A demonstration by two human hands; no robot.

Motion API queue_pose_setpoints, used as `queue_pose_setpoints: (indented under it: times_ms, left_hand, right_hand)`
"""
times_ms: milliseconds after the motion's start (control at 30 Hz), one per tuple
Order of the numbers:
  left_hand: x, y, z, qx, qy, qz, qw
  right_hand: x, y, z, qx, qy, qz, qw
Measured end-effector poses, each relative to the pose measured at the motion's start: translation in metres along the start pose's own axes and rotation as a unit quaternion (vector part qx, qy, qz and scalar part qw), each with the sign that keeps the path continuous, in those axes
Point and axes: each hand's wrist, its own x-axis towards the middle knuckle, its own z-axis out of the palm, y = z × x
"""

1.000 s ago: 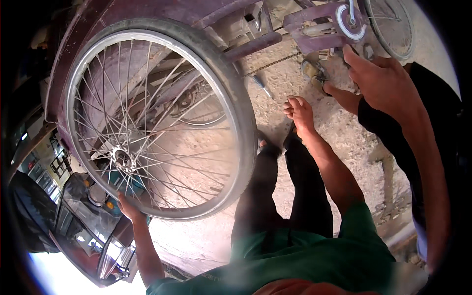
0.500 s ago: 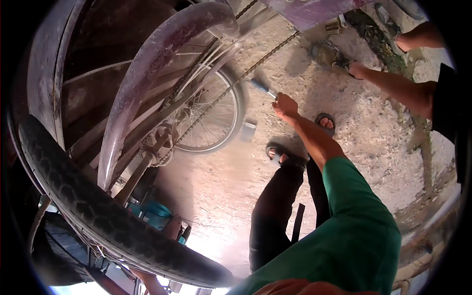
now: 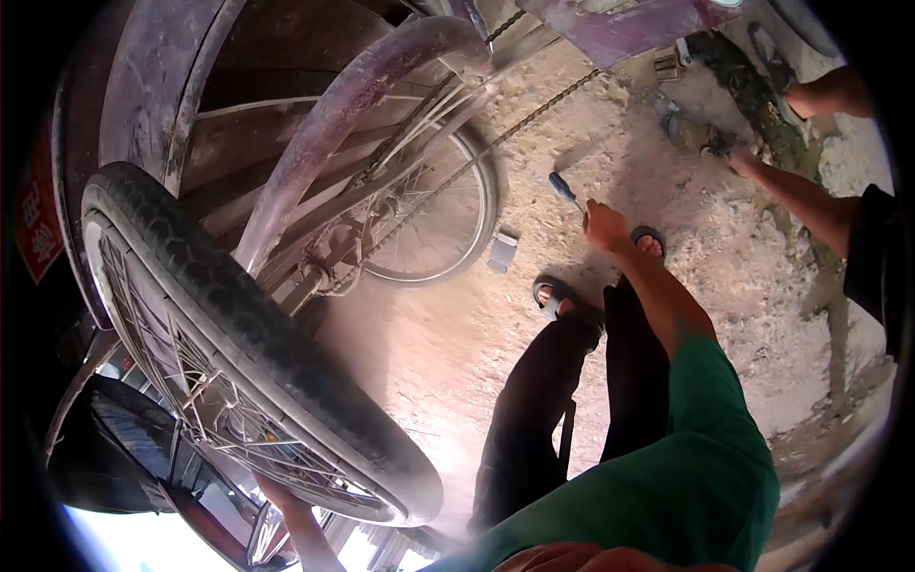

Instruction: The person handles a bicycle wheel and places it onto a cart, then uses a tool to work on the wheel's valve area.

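My right hand (image 3: 604, 226) is closed around the metal shaft of a screwdriver (image 3: 561, 185). Its dark blue handle points away from me, over the dirt ground. At the lower left, my left hand (image 3: 273, 490) reaches the underside of a large spoked wheel (image 3: 238, 276) with a worn black tyre. The rim and spokes hide its fingers, so I cannot make out its grip. The wheel stands tilted, its spokes and hub facing left.
A purple curved metal tube (image 3: 324, 124) arches beyond the wheel. A chain (image 3: 543, 112) runs past a second spoked wheel (image 3: 488, 191). A small grey block (image 3: 502, 251) lies on the ground. Another person's legs (image 3: 801, 205) are at the right, beside a dark patch of debris (image 3: 753, 95).
The near wheel has tilted, and its spokes and hub now show. My right hand, still holding the screwdriver, appears farther right and lower, as the whole view has shifted too.
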Motion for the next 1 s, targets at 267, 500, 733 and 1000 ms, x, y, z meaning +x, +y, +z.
queue_pose_setpoints:
  times_ms: [267, 500, 733, 1000]
  left_hand:
    - [0.030, -0.001, -0.032, 0.034, 0.124, 0.035, 0.991]
    - [0.023, -0.003, -0.029, -0.007, 0.155, 0.032, 0.987]
    - [0.014, -0.014, -0.034, 0.026, 0.149, 0.001, 0.988]
    - [0.036, -0.031, -0.068, 0.008, 0.052, 0.066, 0.996]
  right_hand:
    - [-0.210, -0.003, -0.183, 0.001, 0.005, 0.006, 1.000]
    - [-0.331, -0.076, -0.357, 0.100, 0.055, -0.119, 0.986]
    - [-0.414, -0.240, -0.430, 0.217, 0.086, -0.175, 0.956]
    - [-0.487, -0.432, -0.371, 0.603, 0.104, -0.072, 0.787]
